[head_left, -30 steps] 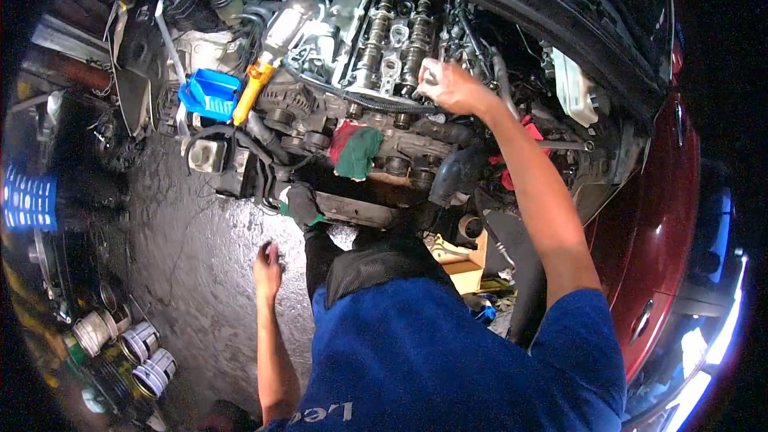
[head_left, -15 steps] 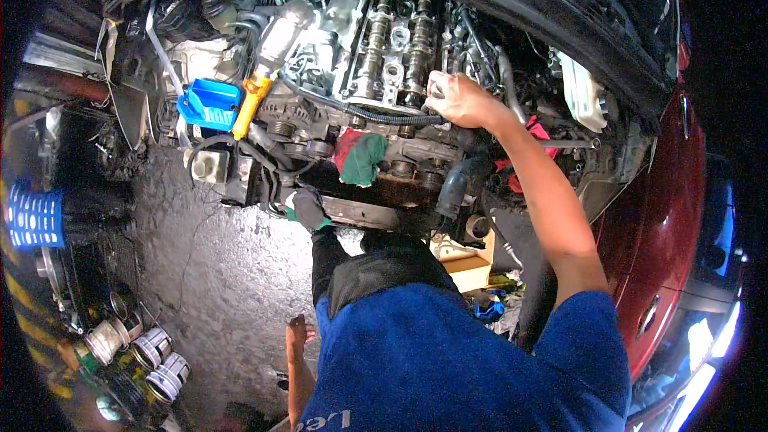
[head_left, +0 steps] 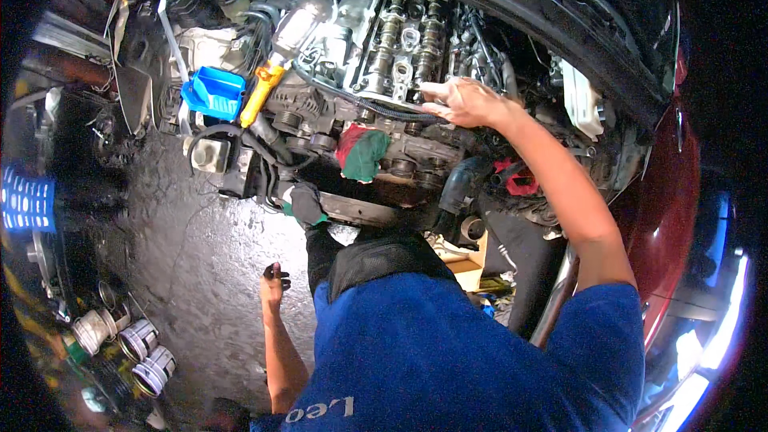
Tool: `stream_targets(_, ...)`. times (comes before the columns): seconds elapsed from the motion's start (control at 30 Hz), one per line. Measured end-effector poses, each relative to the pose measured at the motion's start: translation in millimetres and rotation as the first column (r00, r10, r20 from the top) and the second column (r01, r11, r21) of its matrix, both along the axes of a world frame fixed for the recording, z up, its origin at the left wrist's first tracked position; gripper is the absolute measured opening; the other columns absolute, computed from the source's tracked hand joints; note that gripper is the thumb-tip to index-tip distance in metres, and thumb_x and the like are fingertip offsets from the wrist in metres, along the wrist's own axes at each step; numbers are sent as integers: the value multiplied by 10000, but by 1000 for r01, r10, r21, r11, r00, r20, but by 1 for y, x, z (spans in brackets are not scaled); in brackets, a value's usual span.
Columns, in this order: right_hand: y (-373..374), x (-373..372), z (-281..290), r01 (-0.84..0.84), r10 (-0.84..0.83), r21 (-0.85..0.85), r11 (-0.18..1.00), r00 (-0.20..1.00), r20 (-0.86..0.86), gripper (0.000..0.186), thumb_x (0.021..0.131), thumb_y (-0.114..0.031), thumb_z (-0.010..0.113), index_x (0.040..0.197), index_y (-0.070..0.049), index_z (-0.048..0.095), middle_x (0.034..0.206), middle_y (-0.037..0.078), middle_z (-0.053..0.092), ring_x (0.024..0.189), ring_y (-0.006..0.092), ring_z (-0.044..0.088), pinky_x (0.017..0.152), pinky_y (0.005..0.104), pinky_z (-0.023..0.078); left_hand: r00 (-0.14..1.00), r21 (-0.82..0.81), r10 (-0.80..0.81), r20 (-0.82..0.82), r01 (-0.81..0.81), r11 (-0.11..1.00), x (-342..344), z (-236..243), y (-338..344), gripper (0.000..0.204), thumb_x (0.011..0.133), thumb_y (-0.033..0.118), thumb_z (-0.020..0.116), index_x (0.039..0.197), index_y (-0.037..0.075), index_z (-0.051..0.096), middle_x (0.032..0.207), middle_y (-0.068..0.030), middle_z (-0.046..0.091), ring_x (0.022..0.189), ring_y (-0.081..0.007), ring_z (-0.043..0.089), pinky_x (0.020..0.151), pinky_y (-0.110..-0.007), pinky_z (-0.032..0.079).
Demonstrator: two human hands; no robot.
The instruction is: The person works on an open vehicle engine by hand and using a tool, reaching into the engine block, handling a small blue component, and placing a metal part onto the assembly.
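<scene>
A worker's right hand (head_left: 468, 102), its hold unclear, reaches beside exposed camshafts (head_left: 389, 37) just ahead-left of its fingertips; a slip could scrape skin against them. The left hand (head_left: 274, 288), grip also unreadable, hangs well behind.

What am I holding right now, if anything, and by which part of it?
That can't be told: no held thing shows clearly in your right hand, at the open engine, or in your left hand.
</scene>
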State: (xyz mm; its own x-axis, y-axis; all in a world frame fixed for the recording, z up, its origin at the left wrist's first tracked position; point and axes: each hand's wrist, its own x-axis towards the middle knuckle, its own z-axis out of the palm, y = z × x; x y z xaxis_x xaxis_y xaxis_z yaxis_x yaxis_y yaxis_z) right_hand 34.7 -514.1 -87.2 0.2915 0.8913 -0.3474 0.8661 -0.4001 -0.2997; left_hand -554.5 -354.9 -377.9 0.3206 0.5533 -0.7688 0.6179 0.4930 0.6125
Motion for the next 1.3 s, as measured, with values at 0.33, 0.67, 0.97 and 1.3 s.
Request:
stream_targets(0.33,5,-2,-15,75,-72,-26,997,993,96,327,934,-381,551,1040,-82,629,878,223,669,828,395,654,739,483,522,992,-144,127,19,-123,982,-66,-35,-73,529,960,500,549,1087,-14,548,769,-139,654,564,-202,636,478,-327,538)
stream_targets(0.67,-8,-28,23,151,-213,363,919,967,137,304,905,-308,596,979,-14,620,747,229,653,709,402,651,690,467,518,995,108,91,42,-95,990,-25,13,-47,517,1005,423,495,1191,-55,557,896,-160,680,657,-174,646,565,-304,533)
stream_targets(0.97,-15,-163,86,388,-216,342,855,868,-446,343,920,-352,618,1079,-69,509,791,236,661,738,446,654,701,529,503,643,848,-740,196,267,457,262,332,-64,364,942,169,607,1264,9,551,1110,-194,646,1006,-334,645,890,-393,502)
stream_targets(1.3,-99,-167,66,674,-86,-9,738,80,-993,323,1022,-243,493,1291,-79,561,780,37,585,516,75,504,456,215,393,493,879,-869,28,401,256,300,334,-99,211,907,89,604,1081,-11,542,953,-223,629,928,-418,623,770,-467,506)
